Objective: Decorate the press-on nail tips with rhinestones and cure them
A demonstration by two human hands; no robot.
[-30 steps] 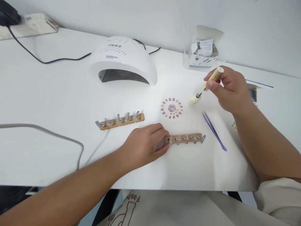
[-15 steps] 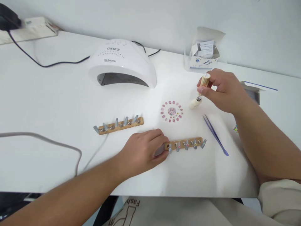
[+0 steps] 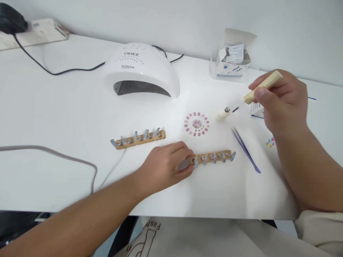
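Between its thumb and fingers, my left hand grips the left end of a wooden nail tip stand, which carries a row of grey false nails with small decorations. My right hand pinches the ribbed, light wood-coloured cap of a nail polish brush. Its thin brush tip points down and left, just beside the mouth of the cream polish bottle. A second nail tip stand with grey false nails lies to the left. Round pink nail stickers form a ring behind my left hand.
Blue-purple tweezers lie right of the held stand, with colourful gems beyond. A white nail lamp stands at the back, near an open box of alcohol pads. A grey cable crosses the left side.
My right hand has drawn the brush cap out of the polish bottle and moved it up and right, exposing the brush. My left hand keeps its hold on the stand.
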